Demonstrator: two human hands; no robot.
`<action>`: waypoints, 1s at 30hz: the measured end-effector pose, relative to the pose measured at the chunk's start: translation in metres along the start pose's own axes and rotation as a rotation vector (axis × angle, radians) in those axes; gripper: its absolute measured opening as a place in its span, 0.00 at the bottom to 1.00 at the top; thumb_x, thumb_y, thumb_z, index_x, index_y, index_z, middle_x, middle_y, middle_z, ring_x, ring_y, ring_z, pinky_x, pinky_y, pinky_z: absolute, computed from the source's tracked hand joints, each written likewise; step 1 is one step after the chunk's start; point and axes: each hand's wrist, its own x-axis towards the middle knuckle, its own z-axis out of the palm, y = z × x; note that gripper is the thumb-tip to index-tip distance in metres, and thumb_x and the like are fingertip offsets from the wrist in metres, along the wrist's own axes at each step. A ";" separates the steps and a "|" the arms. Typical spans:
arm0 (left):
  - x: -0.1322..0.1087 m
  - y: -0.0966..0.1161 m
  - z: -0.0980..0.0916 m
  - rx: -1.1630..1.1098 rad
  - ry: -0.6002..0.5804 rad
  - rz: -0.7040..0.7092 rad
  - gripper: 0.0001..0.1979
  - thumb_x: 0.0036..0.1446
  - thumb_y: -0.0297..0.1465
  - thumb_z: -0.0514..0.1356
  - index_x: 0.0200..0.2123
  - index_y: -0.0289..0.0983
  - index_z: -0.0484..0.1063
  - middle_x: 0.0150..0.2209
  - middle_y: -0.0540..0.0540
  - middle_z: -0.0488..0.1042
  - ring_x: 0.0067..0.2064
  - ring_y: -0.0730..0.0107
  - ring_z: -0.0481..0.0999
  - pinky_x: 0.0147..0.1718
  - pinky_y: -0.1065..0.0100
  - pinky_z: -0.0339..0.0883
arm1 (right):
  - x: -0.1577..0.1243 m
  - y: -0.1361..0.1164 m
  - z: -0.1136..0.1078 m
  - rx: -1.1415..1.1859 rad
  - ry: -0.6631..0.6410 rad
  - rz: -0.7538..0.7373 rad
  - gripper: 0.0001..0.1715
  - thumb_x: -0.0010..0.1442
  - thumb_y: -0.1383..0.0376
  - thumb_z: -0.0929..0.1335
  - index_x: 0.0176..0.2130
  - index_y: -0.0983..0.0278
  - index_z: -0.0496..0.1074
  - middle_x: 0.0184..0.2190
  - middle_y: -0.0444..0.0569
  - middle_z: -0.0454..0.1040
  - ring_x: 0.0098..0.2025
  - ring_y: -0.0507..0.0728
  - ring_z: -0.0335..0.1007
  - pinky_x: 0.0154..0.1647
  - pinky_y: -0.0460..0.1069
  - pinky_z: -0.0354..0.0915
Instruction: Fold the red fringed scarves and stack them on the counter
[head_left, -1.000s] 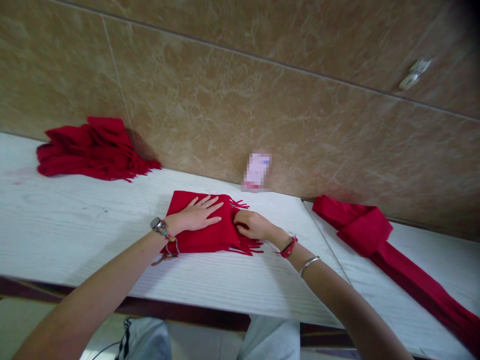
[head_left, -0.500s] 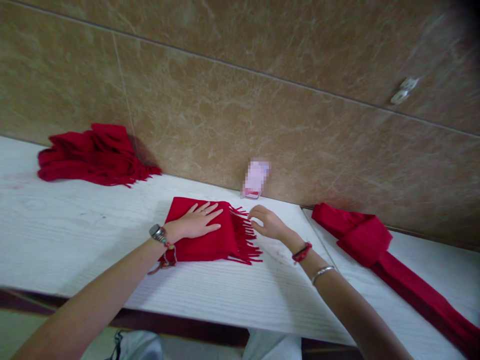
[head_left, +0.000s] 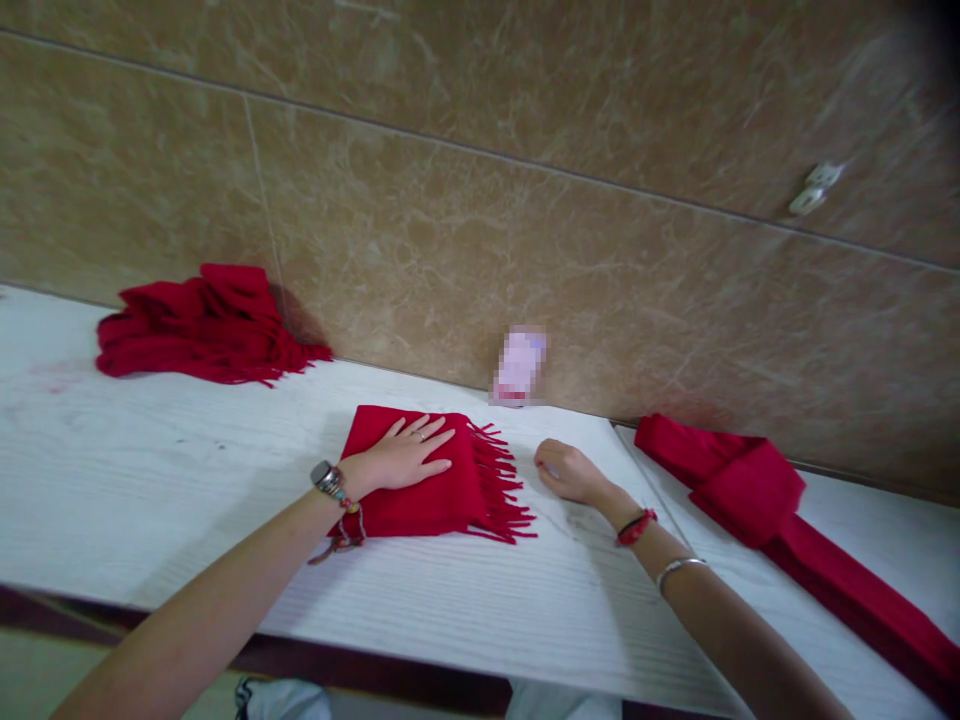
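Note:
A folded red scarf point(head_left: 420, 510) lies flat on the white table, its fringe point(head_left: 502, 485) spread toward the right. My left hand point(head_left: 401, 458) rests on top of it, palm down with fingers spread. To the right of the fringe, apart from it, my right hand point(head_left: 574, 472) is held low over the table with its fingers curled in. Whether anything small is between those fingertips cannot be made out.
A crumpled red scarf point(head_left: 195, 330) lies at the back left against the tiled wall point(head_left: 420, 240). Another red scarf point(head_left: 750, 490), folded into a long strip, runs along the right. A blurred pink phone-like object point(head_left: 520, 365) leans on the wall. The white table point(head_left: 225, 480) has a seam on its right.
My right hand has moved right, away from the fringe, and its fingers have curled in more. The left hand stays spread on the scarf. The whole view has shifted slightly.

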 end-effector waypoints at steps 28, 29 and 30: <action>-0.029 -0.114 -0.042 -0.504 0.229 -0.420 0.29 0.41 0.42 0.55 0.45 0.32 0.70 0.42 0.38 0.75 0.43 0.57 0.74 0.39 0.65 0.67 | 0.024 -0.047 0.014 0.246 0.305 0.118 0.10 0.58 0.69 0.61 0.39 0.63 0.69 0.38 0.54 0.71 0.42 0.58 0.67 0.45 0.57 0.65; -0.030 -0.112 -0.041 -0.535 0.211 -0.420 0.28 0.40 0.41 0.56 0.44 0.32 0.71 0.40 0.39 0.76 0.40 0.58 0.75 0.36 0.66 0.67 | 0.030 -0.052 0.013 0.252 0.303 0.106 0.11 0.59 0.68 0.61 0.41 0.63 0.69 0.40 0.55 0.70 0.44 0.59 0.66 0.47 0.57 0.65; -0.030 -0.110 -0.041 -0.572 0.193 -0.418 0.26 0.40 0.41 0.56 0.43 0.33 0.71 0.39 0.41 0.76 0.40 0.59 0.75 0.34 0.66 0.66 | 0.038 -0.058 0.012 0.256 0.295 0.090 0.12 0.59 0.68 0.60 0.43 0.63 0.68 0.42 0.56 0.70 0.46 0.59 0.66 0.48 0.58 0.64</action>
